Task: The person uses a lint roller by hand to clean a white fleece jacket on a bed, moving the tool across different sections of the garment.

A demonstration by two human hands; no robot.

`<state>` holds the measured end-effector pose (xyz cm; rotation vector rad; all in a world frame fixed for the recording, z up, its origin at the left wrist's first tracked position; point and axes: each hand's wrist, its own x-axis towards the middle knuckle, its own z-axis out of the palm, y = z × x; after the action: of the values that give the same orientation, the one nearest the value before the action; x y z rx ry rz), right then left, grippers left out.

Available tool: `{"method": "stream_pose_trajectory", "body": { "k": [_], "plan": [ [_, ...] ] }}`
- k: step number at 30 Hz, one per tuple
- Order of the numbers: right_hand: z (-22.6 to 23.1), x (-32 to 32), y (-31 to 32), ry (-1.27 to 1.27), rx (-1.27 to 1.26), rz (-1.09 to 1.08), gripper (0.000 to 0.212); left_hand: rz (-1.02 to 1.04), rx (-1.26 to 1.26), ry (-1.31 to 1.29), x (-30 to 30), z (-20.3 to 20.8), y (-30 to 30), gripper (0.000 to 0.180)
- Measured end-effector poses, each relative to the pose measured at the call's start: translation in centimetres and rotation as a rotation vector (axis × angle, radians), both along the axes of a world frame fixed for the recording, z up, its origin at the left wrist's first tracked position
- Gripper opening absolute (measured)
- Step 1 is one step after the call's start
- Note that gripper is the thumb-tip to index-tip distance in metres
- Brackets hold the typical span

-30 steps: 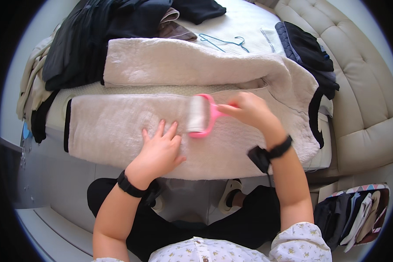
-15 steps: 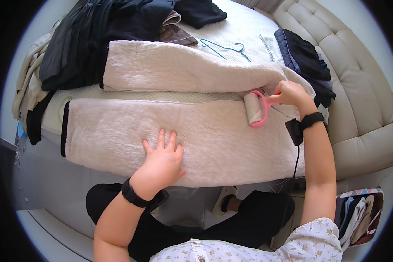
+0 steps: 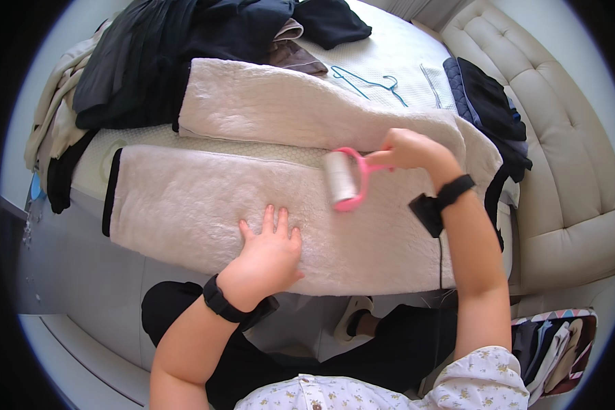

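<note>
A pair of cream fleecy trousers (image 3: 184, 198), dark at the cuffs, lies spread across the bed edge with its legs pointing left. My left hand (image 3: 270, 253) rests flat on the nearer leg, fingers spread. In my right hand (image 3: 410, 149) is the pink handle of a lint roller (image 3: 342, 181); its white cylinder is over the nearer leg, by that leg's far edge. The roller is slightly blurred, and whether it touches the fleece I cannot tell.
Dark clothes (image 3: 150, 61) are heaped at the back left. A blue hanger (image 3: 369, 82) lies on the white bedding behind the trousers. Folded dark clothes (image 3: 488, 92) sit near the padded headboard (image 3: 553, 157). A box of folded clothes (image 3: 553, 342) stands at the lower right.
My right hand has moved the lint roller left along the nearer trouser leg. My left hand stays flat on the fleece. The whole view has shifted slightly.
</note>
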<state>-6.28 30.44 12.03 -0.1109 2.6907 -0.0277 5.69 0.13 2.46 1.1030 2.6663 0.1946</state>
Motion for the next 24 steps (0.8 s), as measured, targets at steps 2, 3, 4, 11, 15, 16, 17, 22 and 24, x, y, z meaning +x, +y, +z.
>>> {"method": "stream_pose_trajectory", "body": {
  "k": [2, 3, 4, 11, 15, 16, 17, 22, 24],
  "plan": [
    [1.2, 0.5, 0.7, 0.03, 0.049, 0.01, 0.054, 0.011, -0.004, 0.002, 0.1, 0.0, 0.0, 0.078],
    [2.0, 0.9, 0.4, 0.047, 0.086, 0.02, 0.055, 0.01, -0.014, 0.006, 0.2, 0.0, 0.0, 0.078],
    [2.4, 1.1, 0.1, 0.064, 0.123, 0.031, 0.055, 0.008, -0.024, 0.011, 0.3, 0.0, 0.0, 0.079],
    [-3.3, 0.4, -9.1, 0.137, -0.232, -0.032, 0.06, 0.004, -0.015, -0.069, -0.6, 1.0, -0.1, 0.078],
    [-2.8, 0.9, -7.6, 0.045, -0.243, -0.075, 0.06, 0.012, -0.031, -0.079, -0.3, 0.7, -0.9, 0.08],
    [-2.5, 0.9, -5.4, 0.035, -0.221, -0.081, 0.06, -0.001, -0.018, -0.044, -0.2, 0.9, -0.8, 0.08],
    [-1.8, 1.4, -3.6, 0.043, -0.211, -0.096, 0.059, 0.003, -0.017, -0.044, -0.3, 0.8, -0.9, 0.08],
    [2.2, 5.0, 7.0, 0.062, 0.154, -0.24, 0.058, -0.002, -0.005, -0.065, -0.3, 0.6, -0.8, 0.08],
    [4.1, 7.4, 10.8, 0.158, 0.409, -0.267, 0.052, -0.007, 0.007, -0.067, -0.2, 0.8, -0.4, 0.08]
  ]
}}
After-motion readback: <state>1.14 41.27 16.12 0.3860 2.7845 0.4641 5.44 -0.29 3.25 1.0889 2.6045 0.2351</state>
